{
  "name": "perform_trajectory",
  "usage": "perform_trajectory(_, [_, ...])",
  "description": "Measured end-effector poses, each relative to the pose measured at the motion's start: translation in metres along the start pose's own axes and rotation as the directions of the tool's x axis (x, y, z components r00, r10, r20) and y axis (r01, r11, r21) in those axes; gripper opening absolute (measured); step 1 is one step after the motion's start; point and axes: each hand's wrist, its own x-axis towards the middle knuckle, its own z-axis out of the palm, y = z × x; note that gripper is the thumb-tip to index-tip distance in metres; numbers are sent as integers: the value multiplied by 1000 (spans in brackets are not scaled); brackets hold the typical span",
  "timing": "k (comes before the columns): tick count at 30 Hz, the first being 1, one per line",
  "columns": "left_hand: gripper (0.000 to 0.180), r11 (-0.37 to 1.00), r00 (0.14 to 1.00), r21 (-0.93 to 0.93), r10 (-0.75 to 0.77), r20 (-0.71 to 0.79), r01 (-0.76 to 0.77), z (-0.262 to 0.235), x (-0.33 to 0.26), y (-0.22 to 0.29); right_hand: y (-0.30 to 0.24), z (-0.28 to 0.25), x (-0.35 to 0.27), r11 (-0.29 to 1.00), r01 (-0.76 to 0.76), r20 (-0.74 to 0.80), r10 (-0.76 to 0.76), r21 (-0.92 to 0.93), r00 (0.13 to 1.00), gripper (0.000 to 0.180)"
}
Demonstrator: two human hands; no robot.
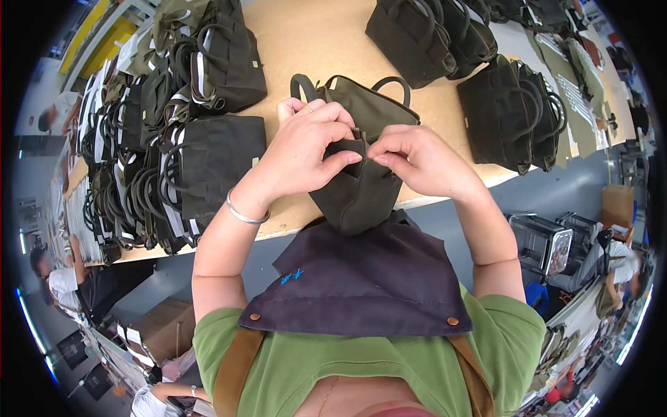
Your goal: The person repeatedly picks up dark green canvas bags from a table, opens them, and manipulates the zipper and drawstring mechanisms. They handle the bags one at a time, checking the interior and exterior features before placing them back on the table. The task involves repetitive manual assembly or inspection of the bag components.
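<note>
A dark olive handbag (351,198) with two looped handles lies at the table's near edge, its end turned toward me and its lighter olive lining or panel (372,104) showing. My left hand (313,142) pinches the upper edge of the bag's end between thumb and fingers. Just to the right, my right hand (413,158) grips the same edge, thumb and fingertips pressed together. Both sets of fingertips nearly meet at a seam there. What lies under the fingers is partly hidden.
Dark bags (215,149) are heaped on the left of the tan table (306,35). Other finished-looking bags (500,115) stand on the right, with more at the back right (410,42). A metal-framed stool (545,240) is on the floor at right. Other people (66,285) work nearby.
</note>
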Motion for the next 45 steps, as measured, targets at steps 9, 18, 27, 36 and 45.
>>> perform_trajectory(9, [20, 1000, 1000, 12, -18, 6, 18, -2, -3, 3, -8, 1, 0, 997, -70, 14, 70, 33, 997, 12])
perform_trajectory(18, [22, 999, 999, 15, -35, 23, 35, -3, -5, 5, -11, 5, -1, 998, -58, -32, 59, 18, 998, 11])
perform_trajectory(27, [21, 998, 998, 23, -62, 27, 61, -6, -5, 10, -1, 18, -1, 941, -171, -20, 185, 291, 983, 9])
perform_trajectory(36, [13, 994, 999, -96, -47, 9, 48, -13, 1, -2, 7, 16, 0, 880, -191, -3, 213, 436, 977, 11])
perform_trajectory(45, [13, 992, 993, -65, -102, 54, 105, -13, 5, 1, 6, 14, 3, 864, -197, 14, 215, 463, 977, 10])
